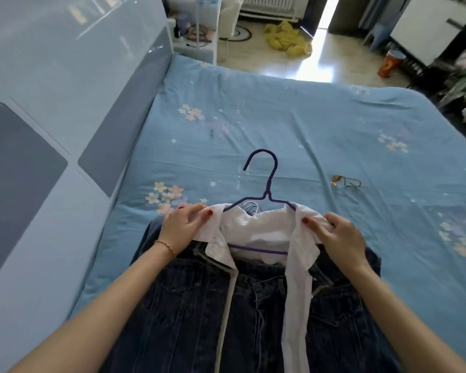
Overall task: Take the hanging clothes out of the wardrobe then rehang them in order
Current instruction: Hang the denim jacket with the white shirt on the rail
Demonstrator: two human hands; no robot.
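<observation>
Two hands on a white shirt's shoulders

Left hand [182, 226] and right hand [336, 232] each pinch the white shirt [256, 232], which sits on a purple hanger [267, 184] atop a denim jacket [199, 319] on the blue bed sheet [307, 117].

Single view only, from the camera on my head, wide-angle, tilted forward and down. It sits close over my left hand [182, 226] and right hand [336, 235], forearms entering from the bottom edge. The bed [293, 125] stretches away ahead; floor and doorway sit far at top.
</observation>
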